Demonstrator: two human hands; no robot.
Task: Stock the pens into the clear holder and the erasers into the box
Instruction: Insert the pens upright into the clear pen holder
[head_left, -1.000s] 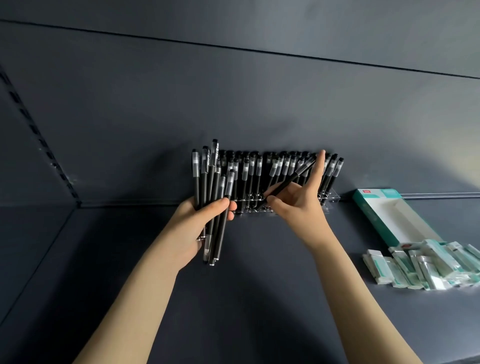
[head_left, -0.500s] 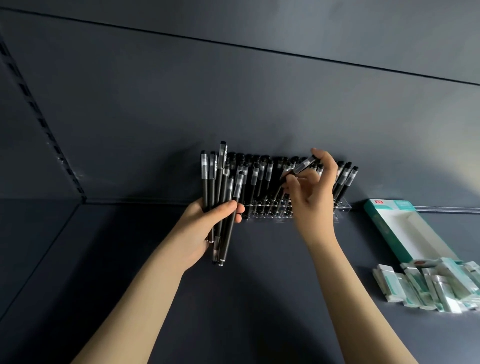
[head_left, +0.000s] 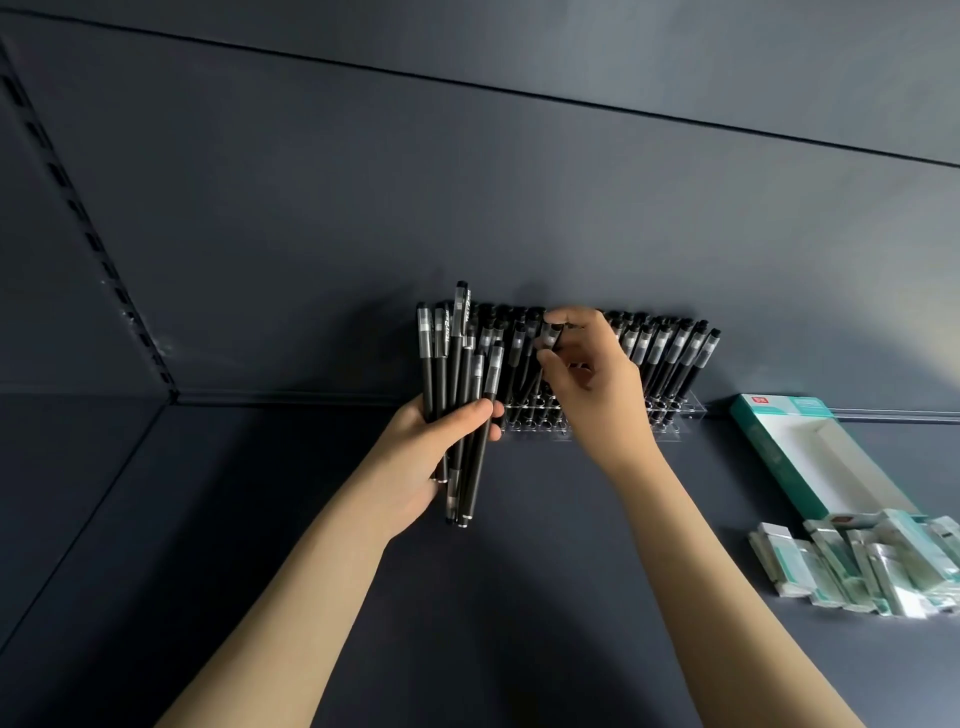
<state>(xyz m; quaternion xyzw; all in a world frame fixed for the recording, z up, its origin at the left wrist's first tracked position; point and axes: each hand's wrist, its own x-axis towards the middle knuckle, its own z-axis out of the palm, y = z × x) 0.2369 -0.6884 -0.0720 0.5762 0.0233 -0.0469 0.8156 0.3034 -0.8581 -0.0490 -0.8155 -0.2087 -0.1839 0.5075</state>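
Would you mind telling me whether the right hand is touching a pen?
Touching: the head view shows the right hand pinching one pen over the clear holder.

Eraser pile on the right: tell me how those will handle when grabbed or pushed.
The erasers look small and blocky, so they are probably light and stiff, and unlikely to roll. Their glossy wrappers catch the light, so they may slide out of a loose pinch. They lie loosely overlapped on the shelf, so a push would likely scatter them.
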